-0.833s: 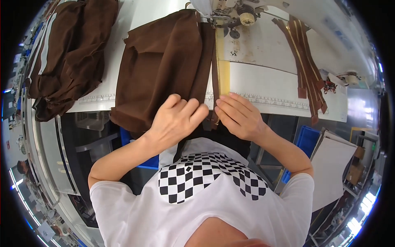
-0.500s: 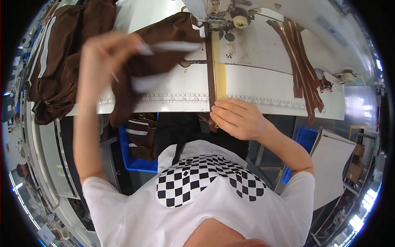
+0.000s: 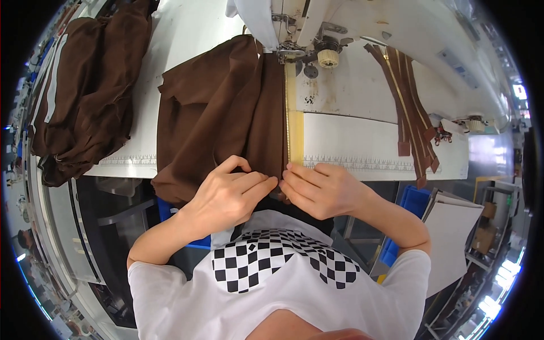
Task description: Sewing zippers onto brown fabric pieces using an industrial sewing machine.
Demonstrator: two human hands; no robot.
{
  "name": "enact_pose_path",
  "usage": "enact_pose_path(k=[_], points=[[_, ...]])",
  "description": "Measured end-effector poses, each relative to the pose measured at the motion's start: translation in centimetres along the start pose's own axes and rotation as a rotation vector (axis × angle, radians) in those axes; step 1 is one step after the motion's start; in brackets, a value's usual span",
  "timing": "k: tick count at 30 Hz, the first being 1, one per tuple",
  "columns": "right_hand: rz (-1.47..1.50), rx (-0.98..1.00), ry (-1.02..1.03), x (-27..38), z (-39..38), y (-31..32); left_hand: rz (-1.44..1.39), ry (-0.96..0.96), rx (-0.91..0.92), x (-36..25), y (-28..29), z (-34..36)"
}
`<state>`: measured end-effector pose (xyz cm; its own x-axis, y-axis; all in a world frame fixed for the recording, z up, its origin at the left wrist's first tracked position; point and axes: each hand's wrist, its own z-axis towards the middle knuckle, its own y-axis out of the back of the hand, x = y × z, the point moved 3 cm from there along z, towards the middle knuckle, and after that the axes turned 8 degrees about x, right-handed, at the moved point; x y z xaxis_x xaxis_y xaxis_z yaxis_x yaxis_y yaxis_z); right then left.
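Observation:
A brown fabric piece (image 3: 221,107) lies spread over the table, its right edge along a brown zipper (image 3: 287,113) with brass teeth. The zipper runs from under the sewing machine head (image 3: 294,42) toward my body. At the table's front edge my left hand (image 3: 229,192) pinches the fabric's near right corner. Close beside it, my right hand (image 3: 320,190) has its fingers closed on the zipper's near end. The fingertips of both hands almost meet; exactly how the layers sit between them is hidden.
Brown garment pieces with white strips (image 3: 85,90) are heaped at the left. More brown zippers (image 3: 408,107) lie at the right. A yellow strip (image 3: 296,136) and a printed ruler (image 3: 362,163) mark the table (image 3: 351,139). A blue bin (image 3: 411,204) stands below, right.
My left hand came down from the upper left to beside my right hand. The brown fabric, lifted and blurred before, now lies flat against the zipper, its white strips out of sight.

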<state>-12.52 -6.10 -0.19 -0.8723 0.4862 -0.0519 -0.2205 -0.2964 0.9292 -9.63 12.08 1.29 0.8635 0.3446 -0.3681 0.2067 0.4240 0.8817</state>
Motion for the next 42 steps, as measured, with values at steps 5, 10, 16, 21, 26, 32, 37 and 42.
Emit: enact_pose_path(k=[5,10,16,21,26,32,37,42], points=[[-0.001,0.059,0.038,-0.1,0.4,0.3,-0.039,-0.061,0.025,0.2,0.2,-0.1],[-0.034,0.031,0.017,-0.8,1.0,0.0,-0.037,-0.058,0.054,1.5,0.7,0.8],[-0.054,-0.002,0.027,-2.5,1.5,-0.5,-0.077,-0.074,0.063,3.8,1.1,2.9],[-0.062,0.014,0.012,-4.0,1.7,-1.0,-0.036,-0.096,0.096,5.8,1.3,4.4],[-0.050,0.022,0.021,-5.7,2.2,-1.4,-0.009,-0.133,0.090,7.6,1.1,6.0],[-0.080,0.045,0.029,-7.5,2.8,-1.6,-0.005,-0.157,0.028,9.9,1.2,7.3],[-0.103,0.053,0.008,-9.0,3.2,-2.0,0.013,-0.150,0.019,11.4,1.6,8.5],[-0.093,-0.017,-0.027,-10.2,3.4,-2.2,0.018,-0.121,0.028,12.7,1.6,9.5]])
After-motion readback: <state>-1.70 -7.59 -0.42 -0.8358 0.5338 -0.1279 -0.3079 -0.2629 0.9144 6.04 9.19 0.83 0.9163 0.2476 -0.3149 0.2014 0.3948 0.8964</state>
